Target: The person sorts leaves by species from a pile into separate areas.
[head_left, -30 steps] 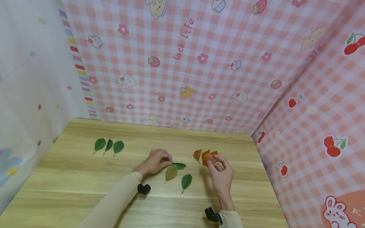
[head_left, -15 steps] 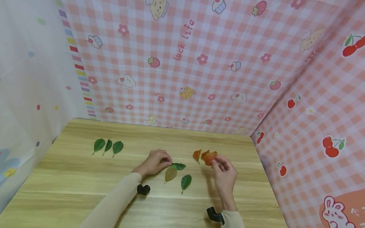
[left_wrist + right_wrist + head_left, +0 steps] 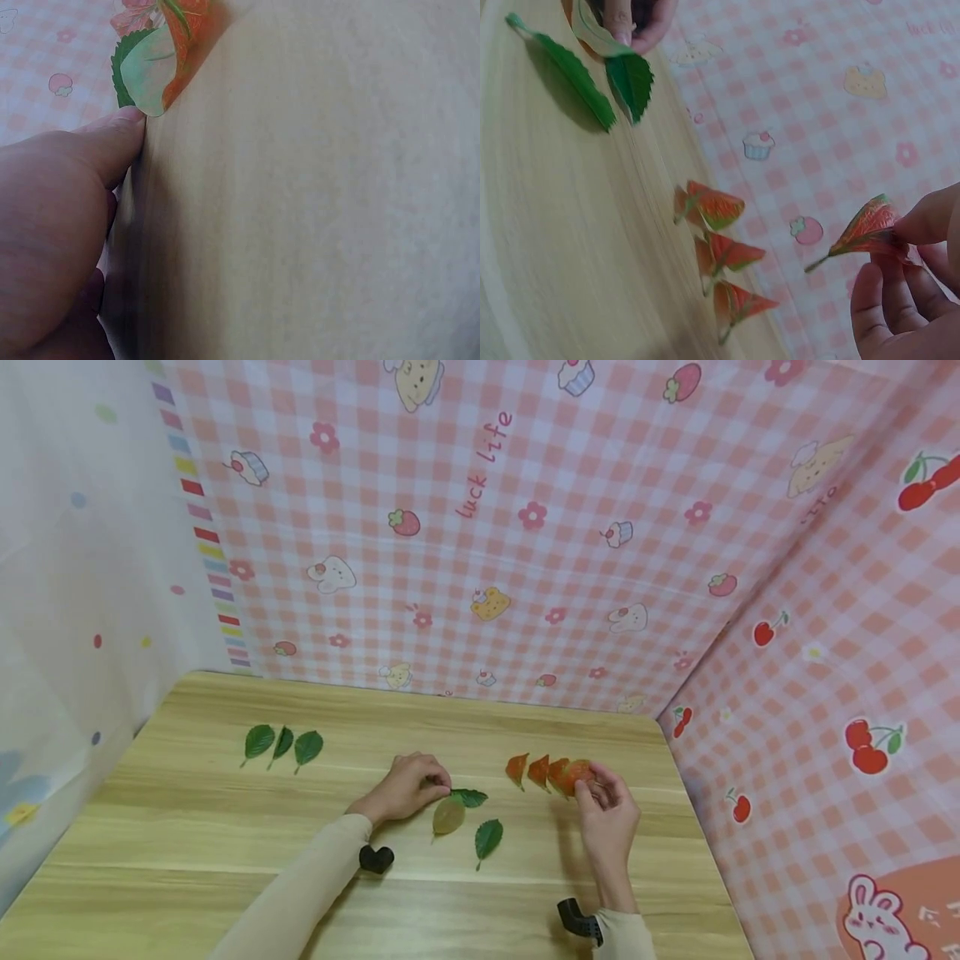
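Right hand (image 3: 606,814) pinching orange leaf (image 3: 577,777) (three orange leaves (image 3: 538,771) at its 9 o'clock); left hand (image 3: 408,787) pinching yellowish leaf (image 3: 448,817), green leaf (image 3: 471,797).

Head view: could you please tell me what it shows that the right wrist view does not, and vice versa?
Only the head view shows the row of three green leaves and the left sleeve. Only the right wrist view clearly shows the stem of the held leaf. Both show the left hand, right hand and three orange leaves on the table.

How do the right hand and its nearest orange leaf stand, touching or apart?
Touching. The right wrist view shows the right hand pinching the orange leaf opposite its stem.
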A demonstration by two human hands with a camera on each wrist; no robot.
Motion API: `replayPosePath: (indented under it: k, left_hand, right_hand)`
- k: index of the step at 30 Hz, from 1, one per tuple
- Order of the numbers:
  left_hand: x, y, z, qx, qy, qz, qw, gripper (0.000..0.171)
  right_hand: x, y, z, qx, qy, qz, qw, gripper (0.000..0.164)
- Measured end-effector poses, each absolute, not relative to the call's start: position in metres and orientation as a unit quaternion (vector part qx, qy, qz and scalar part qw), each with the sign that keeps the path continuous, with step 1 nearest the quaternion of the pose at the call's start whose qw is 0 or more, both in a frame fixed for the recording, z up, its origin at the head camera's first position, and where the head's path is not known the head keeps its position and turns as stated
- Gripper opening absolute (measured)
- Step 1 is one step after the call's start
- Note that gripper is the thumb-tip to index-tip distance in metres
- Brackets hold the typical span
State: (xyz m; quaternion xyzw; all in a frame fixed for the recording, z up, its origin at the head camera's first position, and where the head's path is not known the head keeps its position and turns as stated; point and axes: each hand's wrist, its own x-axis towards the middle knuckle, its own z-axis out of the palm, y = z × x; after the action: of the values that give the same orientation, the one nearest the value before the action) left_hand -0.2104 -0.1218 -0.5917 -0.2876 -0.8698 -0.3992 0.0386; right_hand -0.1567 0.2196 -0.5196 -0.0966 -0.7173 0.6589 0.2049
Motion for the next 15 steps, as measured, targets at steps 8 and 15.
replayPosePath:
  k: [8, 15]
  left_hand:
    - [-0.217, -0.121, -0.605, -0.268, -0.871, -0.411, 0.023, 0.008]
    - [-0.208, -0.12, -0.585, -0.261, -0.883, -0.389, 0.008, 0.003]
  right_hand:
    - [-0.169, 0.245, -0.524, -0.093, -0.759, 0.594, 0.25, 0.023]
    - [-0.179, 0.26, -0.531, -0.099, -0.796, 0.563, 0.201, 0.024]
